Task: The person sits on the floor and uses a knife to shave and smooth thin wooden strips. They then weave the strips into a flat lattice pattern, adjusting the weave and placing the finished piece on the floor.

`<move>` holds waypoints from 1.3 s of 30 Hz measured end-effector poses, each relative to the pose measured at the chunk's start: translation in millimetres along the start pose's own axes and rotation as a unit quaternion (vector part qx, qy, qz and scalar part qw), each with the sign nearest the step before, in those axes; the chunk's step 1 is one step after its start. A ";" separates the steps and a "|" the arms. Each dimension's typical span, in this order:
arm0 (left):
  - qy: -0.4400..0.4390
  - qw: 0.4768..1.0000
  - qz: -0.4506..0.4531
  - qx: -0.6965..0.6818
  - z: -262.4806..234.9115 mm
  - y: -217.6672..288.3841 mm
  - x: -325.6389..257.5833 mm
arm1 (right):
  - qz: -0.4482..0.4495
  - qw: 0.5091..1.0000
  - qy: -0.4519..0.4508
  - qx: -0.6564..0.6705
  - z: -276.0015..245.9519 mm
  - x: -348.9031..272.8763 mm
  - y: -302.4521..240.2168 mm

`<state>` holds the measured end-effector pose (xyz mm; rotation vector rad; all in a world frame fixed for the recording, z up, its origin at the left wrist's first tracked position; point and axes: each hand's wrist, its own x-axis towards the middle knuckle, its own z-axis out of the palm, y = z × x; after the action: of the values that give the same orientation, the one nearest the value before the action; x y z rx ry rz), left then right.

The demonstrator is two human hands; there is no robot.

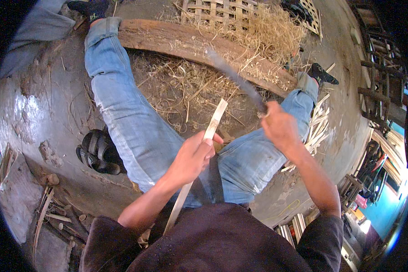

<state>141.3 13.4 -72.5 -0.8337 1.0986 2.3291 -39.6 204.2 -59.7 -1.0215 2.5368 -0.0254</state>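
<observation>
- Bamboo strip (213, 124): pale, flat, long and narrow. Upper end square-cut, pointing up over the gap between the person's knees. Lower end runs down toward the dark shirt (222, 242), past the left forearm.
- Left hand (192, 156): fingers wrapped around the strip near its upper third, thumb along the edge. Closed on it.
- Right hand (279, 127): fist closed around the handle of a long knife (235, 79). Blade dark, slightly curved, blurred; it slants up and left from the fist over the straw. Blade tip and strip are apart.
- Person sits on the ground, legs in blue jeans (122, 113) spread apart, dark shoes at both feet.
- Wooden log (190, 43): thick, weathered, lying across the ground beyond the knees, running between the two feet.
- Straw and shavings (181, 90): loose heap on the ground between the legs and piled over the log's far side.
- Woven lattice panel (222, 9): at the far edge of the ground, partly under straw.
- Cut bamboo slats (317, 127): pale bundle on the ground just beside the right leg, partly hidden by it.
- Black sandal (97, 152): on the ground touching the outer side of the left thigh.
- Scrap sticks (50, 217): near left corner of the ground.
</observation>
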 end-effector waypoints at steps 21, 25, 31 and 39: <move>-0.010 0.999 0.035 0.014 1.8 1.6 2.2 | -0.155 0.988 0.012 0.010 4.7 -4.5 -13.3; -0.016 0.998 0.043 0.049 2.2 8.9 -15.4 | 0.082 0.996 0.046 -0.002 0.4 20.1 24.2; -0.019 0.999 0.033 0.001 0.4 -1.2 -16.7 | -0.035 0.999 0.003 0.034 -21.4 -11.5 -3.8; -0.023 0.999 0.049 0.006 0.2 4.8 -12.9 | -0.021 0.998 -0.048 0.020 -10.7 -19.1 2.1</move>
<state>147.7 9.1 -61.1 -0.7330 1.1574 2.4064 -32.5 217.0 -43.3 -1.0345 2.4198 -0.0377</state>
